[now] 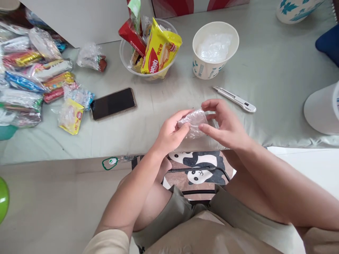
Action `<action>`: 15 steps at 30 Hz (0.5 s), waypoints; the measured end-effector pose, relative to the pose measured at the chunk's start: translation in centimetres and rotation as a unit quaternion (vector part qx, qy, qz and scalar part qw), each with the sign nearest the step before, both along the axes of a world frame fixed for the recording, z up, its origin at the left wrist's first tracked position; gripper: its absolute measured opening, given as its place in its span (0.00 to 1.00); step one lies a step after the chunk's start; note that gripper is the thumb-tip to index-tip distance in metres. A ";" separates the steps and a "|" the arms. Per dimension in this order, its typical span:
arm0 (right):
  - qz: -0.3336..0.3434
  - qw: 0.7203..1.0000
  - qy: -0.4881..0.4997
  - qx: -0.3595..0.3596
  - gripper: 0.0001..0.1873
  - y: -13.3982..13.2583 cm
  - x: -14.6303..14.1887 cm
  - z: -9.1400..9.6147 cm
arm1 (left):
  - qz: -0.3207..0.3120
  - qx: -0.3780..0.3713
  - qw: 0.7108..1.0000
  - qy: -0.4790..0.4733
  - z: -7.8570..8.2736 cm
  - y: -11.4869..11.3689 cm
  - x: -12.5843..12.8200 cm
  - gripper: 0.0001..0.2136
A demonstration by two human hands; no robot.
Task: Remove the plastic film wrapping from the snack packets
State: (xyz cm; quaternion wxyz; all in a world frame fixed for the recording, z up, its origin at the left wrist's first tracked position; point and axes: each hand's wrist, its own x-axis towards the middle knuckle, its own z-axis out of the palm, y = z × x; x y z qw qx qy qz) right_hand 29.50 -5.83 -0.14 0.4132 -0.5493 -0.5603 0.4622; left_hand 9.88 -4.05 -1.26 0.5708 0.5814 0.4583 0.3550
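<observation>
A crumpled clear plastic wrapper (194,122) sits between both of my hands, just above the near edge of the grey table (278,88). My left hand (171,133) pinches its left side with thumb and fingers. From the right, my right hand (225,123) grips it with curled fingers. What the wrapper holds, if anything, I cannot make out.
Behind my hands lie a white utility knife (235,99), a white paper cup (214,49) with clear plastic inside and a clear bowl (148,53) of snack packs. A black phone (113,103) and a pile of wrapped snacks (37,81) lie left. A white lid (321,109) sits right.
</observation>
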 end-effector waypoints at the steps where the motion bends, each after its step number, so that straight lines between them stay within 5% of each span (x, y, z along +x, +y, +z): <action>1: 0.013 1.000 -0.002 -0.010 0.21 0.0 -0.1 0.0 | 0.012 -0.023 0.999 -0.025 0.0 0.0 0.1 0.14; 4: 0.030 0.998 0.005 -0.060 0.12 0.1 -0.3 0.0 | 0.040 -0.071 0.992 -0.094 0.0 -0.1 0.4 0.16; 11: 0.054 0.992 0.097 -0.063 0.15 0.2 -0.4 0.6 | 0.038 -0.064 0.993 -0.093 0.5 0.3 0.7 0.15; 15: -0.029 0.998 0.051 -0.013 0.08 1.1 1.2 2.4 | 0.036 -0.072 0.987 -0.141 0.9 1.3 0.9 0.17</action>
